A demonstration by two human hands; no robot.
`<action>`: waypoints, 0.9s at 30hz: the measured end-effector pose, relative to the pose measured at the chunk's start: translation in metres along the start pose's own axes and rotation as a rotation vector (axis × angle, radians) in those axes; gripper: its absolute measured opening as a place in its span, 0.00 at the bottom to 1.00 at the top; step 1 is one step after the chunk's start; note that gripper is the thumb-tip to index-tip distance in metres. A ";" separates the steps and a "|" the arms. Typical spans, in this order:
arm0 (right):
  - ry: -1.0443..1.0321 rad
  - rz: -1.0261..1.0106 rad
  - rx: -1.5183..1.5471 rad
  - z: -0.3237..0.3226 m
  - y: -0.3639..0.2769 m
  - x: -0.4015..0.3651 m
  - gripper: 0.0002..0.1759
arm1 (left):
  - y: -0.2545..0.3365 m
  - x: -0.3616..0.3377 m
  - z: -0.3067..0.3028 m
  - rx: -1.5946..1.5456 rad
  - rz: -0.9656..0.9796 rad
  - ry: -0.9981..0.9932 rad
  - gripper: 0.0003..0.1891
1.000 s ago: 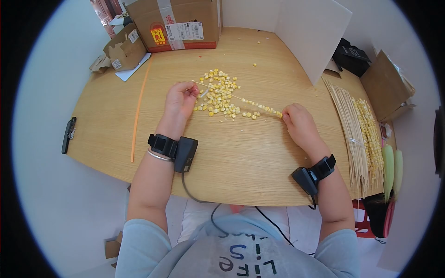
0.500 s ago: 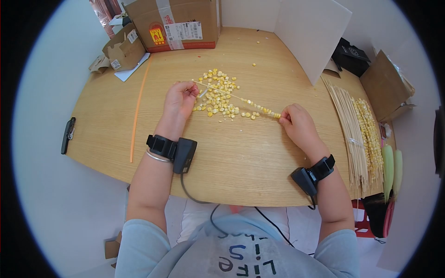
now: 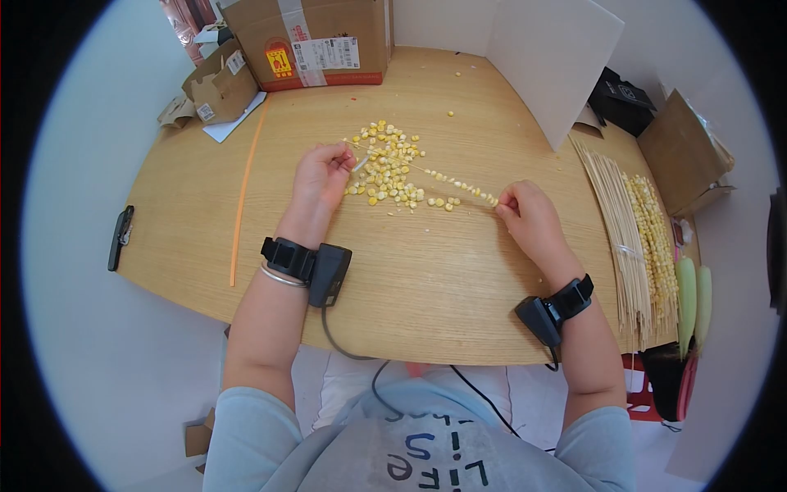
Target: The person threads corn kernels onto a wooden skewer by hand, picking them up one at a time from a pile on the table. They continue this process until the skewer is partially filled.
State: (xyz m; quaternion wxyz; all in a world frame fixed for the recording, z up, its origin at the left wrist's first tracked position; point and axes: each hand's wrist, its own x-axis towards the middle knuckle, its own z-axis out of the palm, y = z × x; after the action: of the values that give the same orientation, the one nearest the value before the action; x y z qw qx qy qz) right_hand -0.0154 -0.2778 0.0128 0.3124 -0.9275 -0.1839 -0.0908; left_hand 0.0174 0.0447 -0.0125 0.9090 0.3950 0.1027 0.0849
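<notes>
A thin bamboo skewer stretches between my two hands above the table, slanting down to the right. Corn kernels are threaded along its right half, with small gaps between them. My left hand pinches the bare left end between thumb and fingertips; a short white stick-like piece shows beside these fingers. At the other end, the thumb and fingers of my right hand close on the skewer right at the last kernels. Beneath the skewer lies a loose pile of yellow corn kernels.
At the right lie a bundle of bare skewers, several kernel-covered skewers and two corn cobs. A large cardboard box and white panel stand behind. An orange strip crosses the table's left side, near a black clip.
Kernels bunched near my right fingers are now spaced more evenly along the skewer. My right hand has shifted very slightly; my left hand keeps its pinch.
</notes>
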 end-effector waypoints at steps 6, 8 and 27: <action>-0.010 0.011 0.005 -0.001 -0.002 0.001 0.06 | -0.001 0.006 -0.007 -0.005 -0.028 0.045 0.04; -0.012 0.029 0.008 -0.001 -0.002 0.001 0.06 | -0.001 0.006 -0.007 -0.019 -0.044 0.053 0.04; -0.050 -0.004 0.000 0.001 -0.001 0.001 0.06 | 0.001 0.006 -0.007 -0.013 0.007 0.089 0.05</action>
State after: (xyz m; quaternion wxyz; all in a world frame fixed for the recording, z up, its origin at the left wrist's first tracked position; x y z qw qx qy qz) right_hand -0.0153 -0.2761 0.0130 0.3076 -0.9291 -0.1936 -0.0685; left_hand 0.0210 0.0516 -0.0168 0.9058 0.3852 0.1409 0.1064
